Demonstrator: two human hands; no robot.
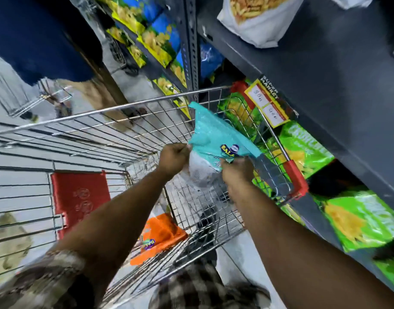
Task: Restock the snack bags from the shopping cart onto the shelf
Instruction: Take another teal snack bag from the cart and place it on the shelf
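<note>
Left hand: the left hand [173, 158] is closed in a fist on the left edge of the teal snack bag [216, 139]
Right hand: the right hand [237, 172] pinches the bag's lower right corner from beneath
Teal snack bag: held up between both hands, above the shopping cart [129, 108], tilted toward the shelf
Cart contents: an orange snack bag [162, 237] lies at the bottom of the wire basket; a red flap [80, 197] sits on the near wall
Shelf: the grey shelf [325, 85] stands just to the right of the cart, holding green snack bags [358, 219] on its lower tier and a white bag [258, 18] higher up
Price tag: a yellow label [266, 103] hangs on the shelf edge
</note>
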